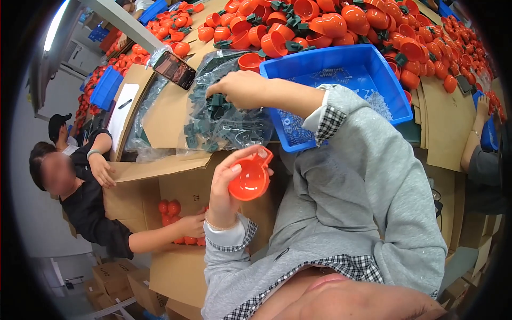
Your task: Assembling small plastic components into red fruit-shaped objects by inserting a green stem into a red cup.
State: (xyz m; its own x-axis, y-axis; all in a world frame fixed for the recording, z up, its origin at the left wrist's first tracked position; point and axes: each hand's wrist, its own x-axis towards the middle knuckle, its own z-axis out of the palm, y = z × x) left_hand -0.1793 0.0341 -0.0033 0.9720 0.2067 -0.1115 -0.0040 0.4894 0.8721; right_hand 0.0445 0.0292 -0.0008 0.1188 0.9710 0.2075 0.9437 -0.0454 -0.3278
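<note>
My left hand holds an orange-red plastic cup with a small tab at its top, thumb at the rim and its hollow side up. Farther forward, my right hand reaches left over a clear plastic bag of dark green plastic parts. Its fingers curl down onto a dark green plastic part; the fingertips are partly hidden. Beneath my right forearm stands a blue bin holding small clear pieces and metal springs.
Piles of orange-red cups with green parts cover the table's far side. A phone leans at the bag's far left. Below the table edge, an open cardboard box holds orange-red pieces; a co-worker's hand reaches into it. Another person's arm is at right.
</note>
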